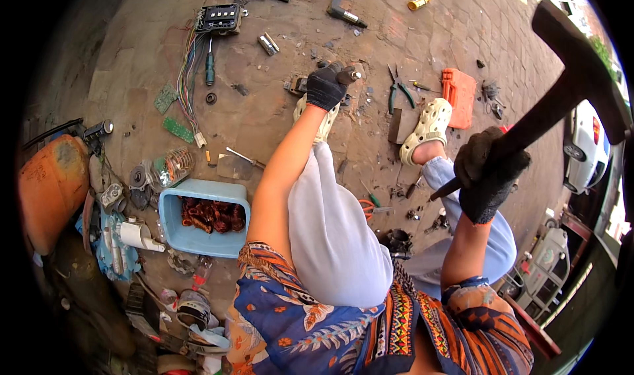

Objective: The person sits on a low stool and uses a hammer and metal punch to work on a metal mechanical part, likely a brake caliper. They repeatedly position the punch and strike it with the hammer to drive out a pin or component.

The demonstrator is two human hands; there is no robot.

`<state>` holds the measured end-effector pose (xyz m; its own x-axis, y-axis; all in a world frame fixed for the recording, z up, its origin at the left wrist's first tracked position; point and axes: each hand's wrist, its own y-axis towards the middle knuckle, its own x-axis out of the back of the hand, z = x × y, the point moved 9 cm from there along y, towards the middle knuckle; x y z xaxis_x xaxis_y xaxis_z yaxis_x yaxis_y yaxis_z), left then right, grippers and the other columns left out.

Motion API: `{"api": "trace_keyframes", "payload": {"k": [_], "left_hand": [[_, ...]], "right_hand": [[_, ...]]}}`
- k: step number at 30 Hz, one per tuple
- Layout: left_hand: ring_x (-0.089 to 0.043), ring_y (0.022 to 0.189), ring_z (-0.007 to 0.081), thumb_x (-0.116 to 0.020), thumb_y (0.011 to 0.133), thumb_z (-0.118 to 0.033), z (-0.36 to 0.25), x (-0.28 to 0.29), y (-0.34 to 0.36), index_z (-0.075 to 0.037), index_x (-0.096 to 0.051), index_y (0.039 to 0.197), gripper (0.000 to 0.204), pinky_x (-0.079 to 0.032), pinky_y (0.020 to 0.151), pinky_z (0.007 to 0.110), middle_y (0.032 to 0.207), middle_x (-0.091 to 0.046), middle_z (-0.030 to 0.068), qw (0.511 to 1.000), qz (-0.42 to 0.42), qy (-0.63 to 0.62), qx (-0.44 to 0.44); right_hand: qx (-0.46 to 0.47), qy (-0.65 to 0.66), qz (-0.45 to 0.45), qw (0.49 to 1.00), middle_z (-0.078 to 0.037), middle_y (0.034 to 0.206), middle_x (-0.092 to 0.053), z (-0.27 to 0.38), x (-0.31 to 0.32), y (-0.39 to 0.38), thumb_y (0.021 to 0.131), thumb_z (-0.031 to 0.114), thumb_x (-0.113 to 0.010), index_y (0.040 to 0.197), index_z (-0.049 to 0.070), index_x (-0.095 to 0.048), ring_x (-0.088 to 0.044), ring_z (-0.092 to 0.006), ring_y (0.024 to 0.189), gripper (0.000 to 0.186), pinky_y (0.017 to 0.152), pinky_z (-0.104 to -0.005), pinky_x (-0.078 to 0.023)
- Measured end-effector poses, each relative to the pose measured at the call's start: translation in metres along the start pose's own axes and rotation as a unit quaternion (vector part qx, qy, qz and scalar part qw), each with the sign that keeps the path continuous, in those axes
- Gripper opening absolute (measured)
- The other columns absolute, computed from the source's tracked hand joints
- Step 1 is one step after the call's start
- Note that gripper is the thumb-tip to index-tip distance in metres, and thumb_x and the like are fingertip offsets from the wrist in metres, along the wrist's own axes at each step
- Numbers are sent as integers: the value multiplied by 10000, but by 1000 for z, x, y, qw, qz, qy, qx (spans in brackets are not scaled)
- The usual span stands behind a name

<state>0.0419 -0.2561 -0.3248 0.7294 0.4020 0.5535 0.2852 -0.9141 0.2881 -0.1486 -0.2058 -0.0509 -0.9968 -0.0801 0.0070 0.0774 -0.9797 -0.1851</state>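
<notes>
My left hand point(325, 87), in a black glove, is closed on a short dark cylindrical metal tool point(350, 74) with a shiny end. It holds this just above a small dark metal part point(296, 84) on the brick floor, beside my cream clog; the tool's lower end is hidden. At the right, my gloved right hand point(487, 170) grips the handle of a large dark hammer point(555, 77), whose head is raised high toward the upper right. Small dark fragments lie around the metal part.
Pliers point(399, 91), an orange case point(456, 97), screwdrivers point(209, 68), a wired electronic module point(218, 18) and circuit boards point(177, 129) lie around me. A blue tub point(203, 246) of copper coils is at left, beside scrap point(115, 243). Vehicles point(581, 147) stand at the right.
</notes>
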Motion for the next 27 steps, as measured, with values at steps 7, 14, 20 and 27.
{"api": "trace_keyframes", "payload": {"k": [7,14,20,27], "left_hand": [[-557,581,360,-618,685,-266,-7,2,8,-63,-557,694,212,-436,512,420,594,-551,171,996,-42,-75,15],[-586,594,325,-633,720,-274,24,-12,-9,-55,-629,861,260,-462,537,376,645,-593,164,1000,-5,-15,3],[-611,664,319,-655,713,-254,15,-4,-2,-44,-631,840,247,-476,574,382,706,-618,165,999,6,-26,35],[-619,756,323,-638,727,-280,16,-10,2,-45,-640,952,325,-492,654,363,820,-634,177,998,-10,-53,12]], "right_hand": [[172,-462,41,869,-145,605,-483,-175,20,-23,870,346,-419,773,21,-484,-486,-278,500,346,458,-396,-374],[-113,-67,112,985,-70,588,-458,-66,-2,10,922,414,-327,829,26,-485,-431,-208,491,429,455,-341,-350],[126,121,14,985,-66,621,-512,-49,14,-5,873,533,-331,784,63,-502,-501,-217,556,508,451,-326,-382],[-238,-12,-74,968,-28,581,-485,-171,40,7,875,515,-382,762,117,-501,-450,-149,476,430,397,-269,-326]]}}
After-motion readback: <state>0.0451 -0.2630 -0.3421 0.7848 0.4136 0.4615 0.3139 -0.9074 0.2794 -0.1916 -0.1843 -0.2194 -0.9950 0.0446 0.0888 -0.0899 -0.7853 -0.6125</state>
